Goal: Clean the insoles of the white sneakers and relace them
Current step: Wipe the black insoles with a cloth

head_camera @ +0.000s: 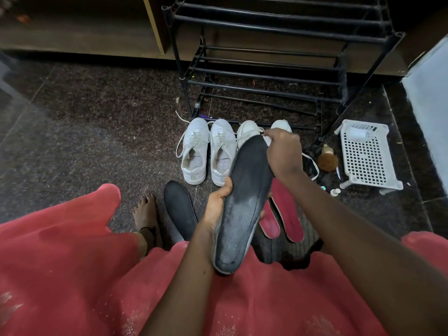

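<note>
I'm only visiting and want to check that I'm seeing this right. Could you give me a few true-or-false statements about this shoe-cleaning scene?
1. The left hand holds a black insole. True.
2. Two red insoles lie on the floor. True.
3. The white sneakers sit on the black rack. False: they stand on the floor in front of it.
4. The white basket is left of the sneakers. False: it is to their right.
5. A second black insole lies on the floor. True.
</note>
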A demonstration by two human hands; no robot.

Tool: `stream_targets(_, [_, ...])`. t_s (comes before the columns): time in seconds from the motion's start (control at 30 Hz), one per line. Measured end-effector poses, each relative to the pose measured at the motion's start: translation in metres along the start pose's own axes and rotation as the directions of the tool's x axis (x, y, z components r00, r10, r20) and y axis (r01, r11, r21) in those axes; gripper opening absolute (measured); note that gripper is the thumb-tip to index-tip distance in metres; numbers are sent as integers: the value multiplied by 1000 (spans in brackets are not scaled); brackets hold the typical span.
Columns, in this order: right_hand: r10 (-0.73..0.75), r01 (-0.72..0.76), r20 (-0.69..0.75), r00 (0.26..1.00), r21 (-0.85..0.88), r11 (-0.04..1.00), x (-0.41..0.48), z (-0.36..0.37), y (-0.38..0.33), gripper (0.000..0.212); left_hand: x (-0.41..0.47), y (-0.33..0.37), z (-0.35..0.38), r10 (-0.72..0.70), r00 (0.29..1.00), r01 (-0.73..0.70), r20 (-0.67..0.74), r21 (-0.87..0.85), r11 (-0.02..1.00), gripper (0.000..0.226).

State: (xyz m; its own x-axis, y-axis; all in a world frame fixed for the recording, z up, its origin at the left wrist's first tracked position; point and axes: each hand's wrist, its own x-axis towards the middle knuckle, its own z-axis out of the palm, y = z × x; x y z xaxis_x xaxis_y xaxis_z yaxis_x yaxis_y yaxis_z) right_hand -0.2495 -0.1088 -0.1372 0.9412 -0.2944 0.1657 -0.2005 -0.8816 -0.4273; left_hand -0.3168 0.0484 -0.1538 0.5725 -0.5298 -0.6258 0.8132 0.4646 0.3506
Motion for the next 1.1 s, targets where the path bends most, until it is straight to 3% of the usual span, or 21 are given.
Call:
stream_targets(0.2, [112, -132, 104, 988, 221, 966, -62, -1, -21, 37, 4, 14, -11, 207, 958, -209, -197, 13, 978, 52])
stream_targets(0.33, [-125, 113, 46, 991, 209, 971, -120, -5, -36, 29, 4, 24, -15, 227, 947, -234, -225, -6, 972, 50])
stream_targets(0.43, [-240, 224, 44, 970, 232, 946, -141, -9, -37, 23, -1, 26, -11, 184, 963, -201, -197, -72, 977, 66])
stream_targets(0.57, [-38, 5, 115, 993, 270, 963, -106, -17, -37, 25, 3, 18, -10, 189, 952, -221, -240, -115, 968, 71])
stream_targets(0.67, [16, -56, 141, 990, 285, 957, -88, -16, -38, 26, 2, 21, -6, 237, 945, -251, -226, -33, 967, 56])
stream_targets(0.73, [-67, 39, 104, 992, 251, 967, -96, -18, -42, 28, 6, 23, -8, 261, 938, -275, -230, -32, 961, 54])
stream_targets(0.83, [-232, 214, 78, 970, 191, 958, -129, -20, -40, 29, 5, 24, -9, 238, 959, -259, -153, -141, 955, 75])
stream_targets(0.97, [-322, 276, 196, 926, 231, 933, -169, -30, -44, 23, 11, 19, -17, 239, 961, -269, -141, -269, 925, 79])
stream_targets(1.03, [-308, 225, 217, 926, 337, 914, -169, -40, -52, 27, 7, 20, -15, 248, 954, -282, -167, -231, 931, 75])
stream_targets(1.1, [-197, 79, 243, 950, 424, 902, -151, -47, -63, 27, 6, 21, -12, 277, 939, -309, -203, -150, 939, 67])
